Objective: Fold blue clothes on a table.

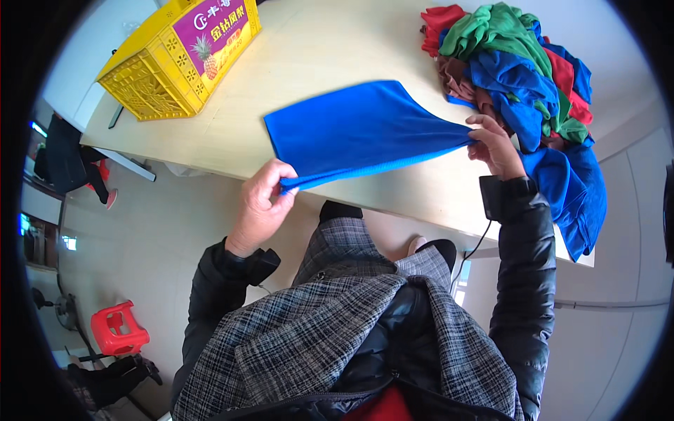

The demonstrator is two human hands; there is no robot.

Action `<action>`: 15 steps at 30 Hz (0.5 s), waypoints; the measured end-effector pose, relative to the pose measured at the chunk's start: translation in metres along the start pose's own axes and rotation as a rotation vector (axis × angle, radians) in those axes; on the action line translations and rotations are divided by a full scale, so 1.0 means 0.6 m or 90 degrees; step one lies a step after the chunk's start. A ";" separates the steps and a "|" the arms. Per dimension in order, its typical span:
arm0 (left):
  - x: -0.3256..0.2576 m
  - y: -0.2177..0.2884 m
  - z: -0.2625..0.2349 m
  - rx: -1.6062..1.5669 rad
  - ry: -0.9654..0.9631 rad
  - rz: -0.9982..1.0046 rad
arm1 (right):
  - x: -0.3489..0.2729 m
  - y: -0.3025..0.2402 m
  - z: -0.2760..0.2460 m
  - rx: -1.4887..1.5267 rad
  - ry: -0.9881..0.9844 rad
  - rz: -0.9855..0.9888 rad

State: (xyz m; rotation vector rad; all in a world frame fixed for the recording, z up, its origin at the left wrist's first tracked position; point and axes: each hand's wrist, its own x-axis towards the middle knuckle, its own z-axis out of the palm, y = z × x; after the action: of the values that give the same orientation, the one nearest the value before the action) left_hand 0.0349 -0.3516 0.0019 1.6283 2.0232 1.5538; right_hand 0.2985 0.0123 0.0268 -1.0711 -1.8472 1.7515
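Note:
A blue cloth point(351, 130), folded into layers, is stretched between my two hands over the near part of the table. My left hand point(261, 203) pinches its near left corner at the table's front edge. At the right, my right hand point(495, 147) grips the other near corner, where the fabric gathers into creases. The far side of the cloth lies flat on the tabletop. Just beyond my right hand is a heap of crumpled cloths point(505, 67) in blue, green, red and brown.
The pale wooden table point(337, 42) spans the top of the view. A yellow plastic crate point(151, 77) with a pineapple label stands at its far left. Blue fabric point(572, 186) hangs over the right edge. A red stool point(121, 330) is on the floor at left, and another person point(67, 158) is partly visible.

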 end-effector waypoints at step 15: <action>0.165 0.126 -0.124 -0.320 0.014 0.000 | -0.152 -0.190 -0.017 -0.237 0.182 -0.458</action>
State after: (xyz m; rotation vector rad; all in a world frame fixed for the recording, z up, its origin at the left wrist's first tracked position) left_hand -0.0031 -0.3290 0.1398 1.4128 1.4660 1.8872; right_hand 0.3339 -0.0407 0.1588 -0.5986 -2.0537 0.8278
